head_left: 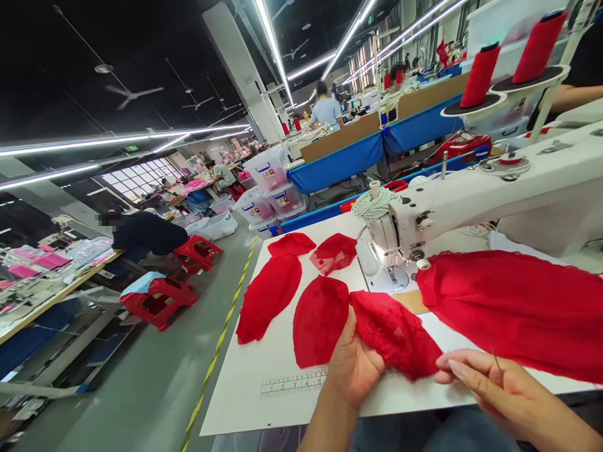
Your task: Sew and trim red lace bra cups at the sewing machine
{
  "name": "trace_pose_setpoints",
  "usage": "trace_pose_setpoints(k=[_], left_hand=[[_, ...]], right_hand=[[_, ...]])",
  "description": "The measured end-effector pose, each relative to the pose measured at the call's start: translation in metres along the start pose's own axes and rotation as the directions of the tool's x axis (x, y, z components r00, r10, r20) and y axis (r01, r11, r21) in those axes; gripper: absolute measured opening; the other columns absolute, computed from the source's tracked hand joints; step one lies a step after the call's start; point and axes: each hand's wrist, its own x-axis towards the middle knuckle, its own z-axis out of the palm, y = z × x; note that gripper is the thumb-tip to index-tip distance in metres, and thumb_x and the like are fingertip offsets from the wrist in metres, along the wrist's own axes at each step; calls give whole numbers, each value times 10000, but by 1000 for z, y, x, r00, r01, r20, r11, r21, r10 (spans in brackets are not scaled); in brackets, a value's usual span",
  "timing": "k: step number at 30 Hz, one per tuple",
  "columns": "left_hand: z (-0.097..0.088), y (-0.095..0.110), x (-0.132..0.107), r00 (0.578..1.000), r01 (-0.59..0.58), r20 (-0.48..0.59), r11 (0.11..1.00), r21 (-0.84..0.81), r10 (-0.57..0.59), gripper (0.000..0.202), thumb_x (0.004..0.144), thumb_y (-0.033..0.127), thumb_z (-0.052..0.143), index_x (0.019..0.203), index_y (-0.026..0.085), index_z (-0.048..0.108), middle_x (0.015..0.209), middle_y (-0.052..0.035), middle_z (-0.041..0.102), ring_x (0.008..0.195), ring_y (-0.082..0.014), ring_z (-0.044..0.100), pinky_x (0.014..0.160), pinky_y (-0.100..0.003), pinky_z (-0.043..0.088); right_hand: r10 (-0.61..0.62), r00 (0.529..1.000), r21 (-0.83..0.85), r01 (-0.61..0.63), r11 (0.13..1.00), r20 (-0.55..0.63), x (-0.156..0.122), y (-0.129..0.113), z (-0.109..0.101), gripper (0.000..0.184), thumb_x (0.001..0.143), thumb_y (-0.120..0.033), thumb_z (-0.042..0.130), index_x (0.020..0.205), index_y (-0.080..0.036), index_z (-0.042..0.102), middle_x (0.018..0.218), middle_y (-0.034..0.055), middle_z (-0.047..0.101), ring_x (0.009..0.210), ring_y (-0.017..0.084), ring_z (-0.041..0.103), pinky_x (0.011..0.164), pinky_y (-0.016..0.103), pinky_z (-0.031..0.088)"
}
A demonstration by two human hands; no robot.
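A red lace fabric piece (398,333) stretches between my two hands over the white sewing table (277,417). My left hand (355,364) grips its left end, thumb on top. At its lower right corner, the fingertips of my right hand (499,383) pinch the edge. A thin dark pointed tool, kind unclear, sticks up from my right fingers. A smooth red cup-shaped fabric piece (320,323) lies against my left hand. Farther left are a longer red piece (271,295) and two smaller ones, one a red piece (334,253) with a sheer part.
A white sewing machine (452,207) stands at right, its needle area lit, with red fabric (509,307) heaped before it. Red thread cones (480,75) stand above. A printed ruler (292,384) marks the table. Plastic bins (268,166), red stools (160,301) and several people are beyond.
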Motion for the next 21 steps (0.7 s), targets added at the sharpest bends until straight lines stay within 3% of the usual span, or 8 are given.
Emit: trace_pose_setpoints(k=[2, 4, 7, 10, 13, 15, 18, 21], left_hand=[[4, -8, -2, 998, -56, -3, 997, 45, 57, 369, 747, 270, 768, 1081, 144, 675, 1116, -118, 713, 1147, -279, 612, 1055, -429, 411], [10, -12, -5, 996, -85, -28, 994, 66, 87, 334, 742, 225, 760, 1058, 138, 691, 1058, -112, 732, 1083, -274, 648, 1054, -423, 414], [16, -5, -9, 996, -79, -45, 997, 2, 79, 175, 767, 218, 679, 887, 100, 729, 943, -117, 754, 1019, -269, 672, 1054, -415, 421], [18, 4, -11, 998, -49, -31, 999, -22, 49, 172, 764, 236, 643, 835, 109, 735, 937, -115, 757, 1070, -285, 652, 1055, -439, 424], [17, 2, -8, 991, -92, -95, 996, 5, 92, 227, 753, 300, 717, 905, 132, 727, 1015, -116, 747, 1188, -315, 587, 1049, -464, 436], [15, -4, -5, 971, -148, -186, 989, 17, 148, 241, 732, 244, 764, 945, 142, 718, 1013, -108, 749, 1200, -303, 583, 1043, -446, 451], [12, -9, 0, 948, -206, -246, 979, 6, 201, 243, 757, 150, 744, 996, 137, 708, 996, -104, 752, 1170, -283, 609, 1029, -426, 474], [11, -9, 2, 942, -221, -266, 975, -27, 206, 203, 785, 140, 721, 987, 128, 709, 961, -109, 757, 1108, -280, 647, 1008, -452, 495]], right_hand=[[-29, 996, 110, 38, 993, -87, -3, 7, 13, 483, 500, -652, 830, 693, -217, 747, 632, 65, 672, 783, 259, 661, 762, 331, 502], [-27, 997, 179, 38, 983, -66, -4, 10, 25, 451, 514, -622, 838, 649, -212, 708, 533, 22, 596, 629, 205, 626, 649, 302, 506], [83, 993, 227, -100, 969, 86, -3, 4, 33, 486, 599, -647, 779, 703, -185, 671, 389, -56, 434, 318, 55, 279, 361, 199, 303], [128, 979, 303, -171, 938, 157, 1, -9, 36, 540, 624, -690, 738, 700, -172, 606, 384, -74, 421, 344, -11, 56, 346, 150, 105], [53, 996, 342, -75, 937, 74, 6, -19, 42, 561, 534, -663, 806, 607, -189, 515, 365, -124, 280, 350, 0, 89, 352, 153, 105], [2, 1000, 332, 3, 943, -17, 9, -21, 47, 545, 516, -634, 829, 631, -193, 530, 385, -139, 233, 367, 16, 112, 357, 162, 124], [-29, 999, 309, 40, 950, -41, 9, -17, 50, 508, 601, -624, 797, 691, -190, 550, 401, -130, 248, 396, 34, 132, 374, 171, 162], [0, 999, 332, 11, 943, -32, 6, -15, 49, 516, 659, -649, 745, 625, -211, 473, 395, -120, 229, 408, 55, 150, 366, 178, 233]])
